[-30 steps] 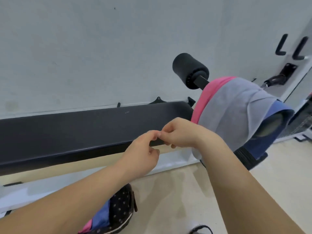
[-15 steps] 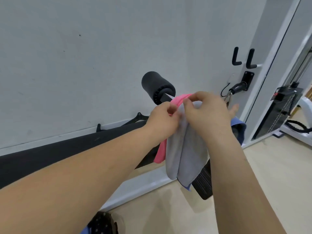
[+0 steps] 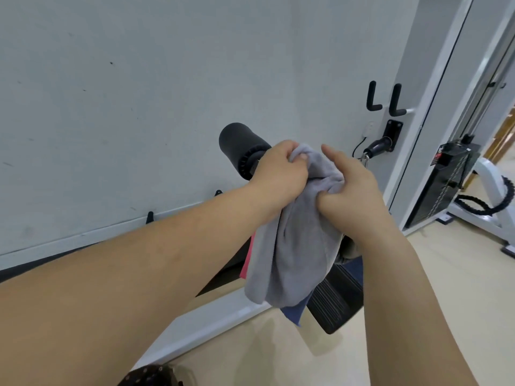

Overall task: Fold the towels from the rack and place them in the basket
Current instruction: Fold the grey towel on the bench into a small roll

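Note:
A grey towel hangs bunched between my two hands, in front of the black foam roller bar that serves as the rack. My left hand grips the towel's top edge with curled fingers. My right hand holds the towel's right side, its thumb pressed into the cloth and its index finger raised. A pink towel and a blue towel peek out behind and below the grey one. The dotted dark basket shows only its rim at the bottom edge.
A black padded bench runs along the grey wall behind my arms. Two black hooks and a handle mount sit on the white post to the right. A weight stack stands further right. Beige floor lies below.
My hands have gathered the grey towel and pulled it up and off the bar, so it now hangs bunched between them. The view has moved closer.

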Motion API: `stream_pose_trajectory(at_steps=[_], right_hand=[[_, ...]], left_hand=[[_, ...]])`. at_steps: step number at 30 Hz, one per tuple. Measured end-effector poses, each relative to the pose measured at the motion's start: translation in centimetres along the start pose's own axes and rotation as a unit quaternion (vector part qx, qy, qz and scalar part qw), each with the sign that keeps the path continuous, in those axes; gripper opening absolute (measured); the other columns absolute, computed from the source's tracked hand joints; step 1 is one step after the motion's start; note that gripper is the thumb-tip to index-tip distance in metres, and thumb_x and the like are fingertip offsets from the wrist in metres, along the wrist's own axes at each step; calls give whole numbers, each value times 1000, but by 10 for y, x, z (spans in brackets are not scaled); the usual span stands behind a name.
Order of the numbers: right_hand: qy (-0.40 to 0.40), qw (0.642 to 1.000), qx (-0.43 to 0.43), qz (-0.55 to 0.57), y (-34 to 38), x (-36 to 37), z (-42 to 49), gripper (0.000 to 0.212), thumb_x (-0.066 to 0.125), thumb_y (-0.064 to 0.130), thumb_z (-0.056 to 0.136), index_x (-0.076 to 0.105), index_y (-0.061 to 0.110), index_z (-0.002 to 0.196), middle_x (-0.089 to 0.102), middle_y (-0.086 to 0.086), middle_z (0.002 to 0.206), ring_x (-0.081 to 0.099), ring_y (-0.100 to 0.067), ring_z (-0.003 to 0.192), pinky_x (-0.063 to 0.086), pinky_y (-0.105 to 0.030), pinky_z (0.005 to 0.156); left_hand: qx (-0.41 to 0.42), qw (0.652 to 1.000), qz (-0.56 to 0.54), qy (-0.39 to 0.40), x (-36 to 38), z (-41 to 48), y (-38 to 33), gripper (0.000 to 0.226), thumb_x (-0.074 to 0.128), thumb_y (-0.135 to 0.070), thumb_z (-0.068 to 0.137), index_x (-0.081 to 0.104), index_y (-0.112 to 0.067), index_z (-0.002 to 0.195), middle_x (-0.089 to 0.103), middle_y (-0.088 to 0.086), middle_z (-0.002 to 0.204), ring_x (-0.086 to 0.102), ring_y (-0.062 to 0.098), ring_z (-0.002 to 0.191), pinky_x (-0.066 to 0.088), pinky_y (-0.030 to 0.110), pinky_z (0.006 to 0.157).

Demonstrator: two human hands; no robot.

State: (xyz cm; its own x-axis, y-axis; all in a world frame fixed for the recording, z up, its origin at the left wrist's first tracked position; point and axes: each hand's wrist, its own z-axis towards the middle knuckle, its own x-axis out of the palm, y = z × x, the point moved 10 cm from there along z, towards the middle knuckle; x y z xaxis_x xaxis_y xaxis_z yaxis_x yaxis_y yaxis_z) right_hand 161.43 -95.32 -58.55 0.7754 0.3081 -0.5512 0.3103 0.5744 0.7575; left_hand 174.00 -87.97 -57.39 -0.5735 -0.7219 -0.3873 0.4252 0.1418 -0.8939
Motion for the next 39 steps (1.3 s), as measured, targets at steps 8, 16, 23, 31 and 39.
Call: stream_pose_trajectory(at_steps=[8,16,23,31,39], right_hand=[[-111,987,-15,112,2,-43,-3,39,64,24,83,66,37,119,59,13,85,60,3,78,57,-29,83],[35,979,-81,184,88,-20,-33,39,71,30,89,62,-8,87,59,-26,72,54,-27,59,40,-38,56],[287,922,3,260,113,82,-74,30,69,42,96,75,13,104,79,-10,99,77,-21,92,62,-38,81],[335,867,48,365,127,169,-85,40,78,8,86,62,0,122,77,-17,109,76,-30,102,57,-48,96],[328,901,-24,283,163,225,-108,14,73,5,86,60,11,86,63,-6,78,62,-18,75,50,-38,69]], left_hand=[[64,975,-211,-21,-8,-1,-59,15,48,-13,104,62,-17,101,69,6,95,68,18,87,60,37,84],[22,965,-214,-150,-93,-4,-35,19,49,-28,105,60,-20,92,67,0,84,68,16,76,58,33,64],[-47,985,-115,-118,-145,-38,12,28,51,-36,104,50,-16,84,50,3,74,49,17,69,44,30,60],[-82,996,9,-33,-200,-81,63,27,71,-37,94,69,-11,101,72,2,90,69,15,79,56,29,68],[-68,974,211,42,-289,-143,82,10,70,-16,86,71,-21,95,74,3,95,70,20,82,59,33,72]])
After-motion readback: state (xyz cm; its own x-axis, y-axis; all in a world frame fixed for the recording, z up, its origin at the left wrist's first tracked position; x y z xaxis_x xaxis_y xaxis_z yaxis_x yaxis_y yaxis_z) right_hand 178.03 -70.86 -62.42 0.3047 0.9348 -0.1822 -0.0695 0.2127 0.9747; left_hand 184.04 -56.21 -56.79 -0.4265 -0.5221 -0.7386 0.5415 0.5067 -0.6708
